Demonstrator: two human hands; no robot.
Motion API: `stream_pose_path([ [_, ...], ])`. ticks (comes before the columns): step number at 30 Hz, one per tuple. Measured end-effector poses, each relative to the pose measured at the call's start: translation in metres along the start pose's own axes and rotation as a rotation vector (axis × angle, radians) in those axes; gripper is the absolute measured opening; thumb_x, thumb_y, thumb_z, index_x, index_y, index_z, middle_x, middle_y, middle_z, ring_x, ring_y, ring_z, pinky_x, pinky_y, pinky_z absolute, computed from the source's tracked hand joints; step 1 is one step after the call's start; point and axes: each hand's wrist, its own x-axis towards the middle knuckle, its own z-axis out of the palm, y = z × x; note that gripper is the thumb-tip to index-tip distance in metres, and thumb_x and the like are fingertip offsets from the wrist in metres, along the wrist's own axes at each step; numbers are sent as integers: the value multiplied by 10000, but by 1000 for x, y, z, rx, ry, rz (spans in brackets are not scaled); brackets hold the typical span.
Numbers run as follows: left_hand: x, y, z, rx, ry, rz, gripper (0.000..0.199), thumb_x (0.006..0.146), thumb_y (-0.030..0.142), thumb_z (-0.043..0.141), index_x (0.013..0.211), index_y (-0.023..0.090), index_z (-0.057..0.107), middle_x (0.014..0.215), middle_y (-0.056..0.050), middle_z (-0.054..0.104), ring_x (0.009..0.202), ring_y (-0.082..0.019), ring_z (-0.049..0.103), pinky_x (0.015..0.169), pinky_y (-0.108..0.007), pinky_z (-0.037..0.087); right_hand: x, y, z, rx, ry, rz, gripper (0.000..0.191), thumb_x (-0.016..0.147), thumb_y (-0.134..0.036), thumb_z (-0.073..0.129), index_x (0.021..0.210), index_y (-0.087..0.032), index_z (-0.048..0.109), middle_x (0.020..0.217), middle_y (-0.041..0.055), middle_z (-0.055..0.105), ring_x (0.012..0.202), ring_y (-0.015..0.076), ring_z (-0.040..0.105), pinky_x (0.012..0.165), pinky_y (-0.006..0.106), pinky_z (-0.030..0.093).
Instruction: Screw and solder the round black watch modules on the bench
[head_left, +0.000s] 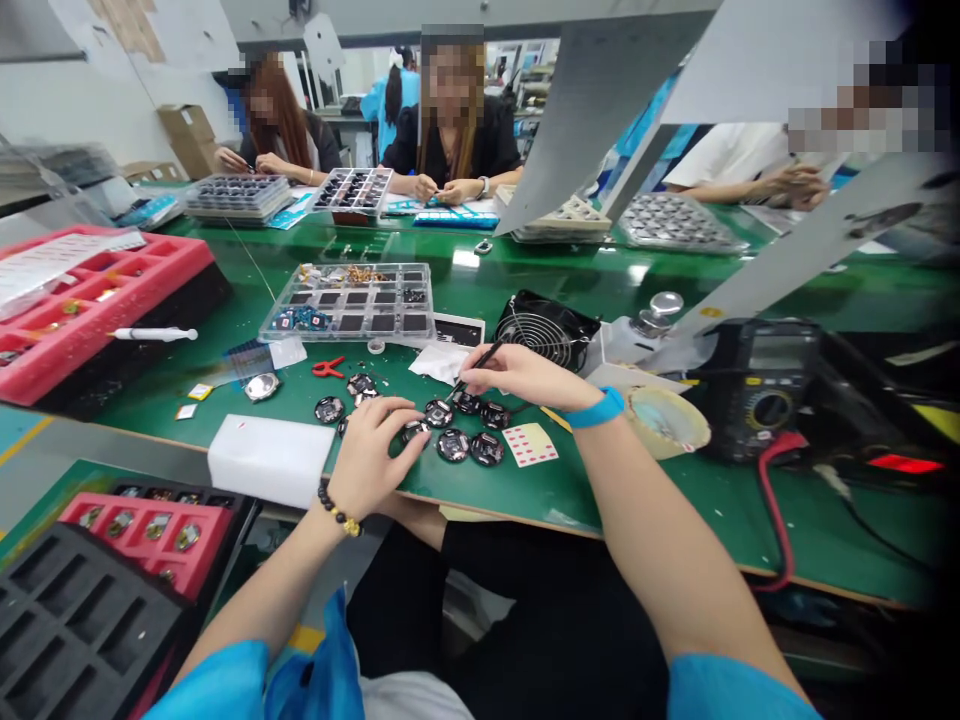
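The left hand [373,460] is curled, with its fingers on a round black circuit board [414,433], but I cannot tell if it grips. The right hand [520,372] pinches a thin black tool [482,358] just above more round boards [466,402]. They lie near the front edge of the green bench [630,510].

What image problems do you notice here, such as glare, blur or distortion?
In the head view, wide-angle distortion curves the green workbench, overhead lights leave white glare on its surface, and the picture's right edge falls to black beyond the multimeter.
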Motion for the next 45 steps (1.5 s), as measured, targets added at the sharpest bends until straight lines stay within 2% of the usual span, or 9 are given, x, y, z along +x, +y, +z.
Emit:
stream_pose_path([
  [4,8,5,22,92,-10,-8,162,972,353,691,1106,263,692,1209,-79,710,1149,-291,637,1080,-552,488,-5,8,-6,14,42,27,342,897,-500,728,973,-167,705,859,67,748,842,223,727,799,336,585],
  [7,7,7,28,118,-41,9,144,979,346,680,1092,259,704,1236,-84,704,1172,-295,618,1091,-562,492,-1,13,-1,20,18,2,342,899,-502,723,970,-168,712,877,66,747,829,218,719,796,339,573],
  [12,1,8,28,137,-46,59,110,981,282,677,1083,281,719,1248,-59,726,1227,-306,608,1129,-612,466,4,20,11,37,-69,-48,338,901,-493,710,970,-162,705,869,50,722,820,203,675,794,334,548],
  [18,2,6,28,123,-48,74,132,982,260,669,1099,296,718,1250,-52,727,1191,-304,626,1114,-613,490,4,20,17,64,-33,-34,278,879,-448,714,941,-178,685,849,38,711,790,197,662,768,330,535],
  [24,3,7,28,122,-56,67,126,987,247,657,1088,280,725,1251,-51,726,1192,-298,626,1130,-598,485,6,24,17,65,-35,-39,276,889,-433,702,954,-166,681,851,45,706,788,199,661,764,333,536],
  [31,3,6,28,124,-65,69,162,992,216,639,1111,286,723,1252,-55,723,1181,-295,625,1109,-594,502,8,25,19,86,-40,-10,332,867,-491,738,931,-170,684,825,43,705,768,204,663,736,336,541],
  [40,3,6,27,140,-86,61,166,1004,180,607,1107,243,721,1263,-61,716,1190,-272,610,1122,-550,500,7,28,15,81,-20,-46,291,879,-456,709,930,-172,677,879,58,718,820,208,683,786,340,557],
  [45,3,8,26,161,-95,55,171,1010,183,601,1116,218,730,1269,-64,713,1203,-259,598,1140,-523,490,7,28,16,86,-50,-14,270,877,-419,719,945,-162,671,863,53,712,805,192,679,776,320,566],
])
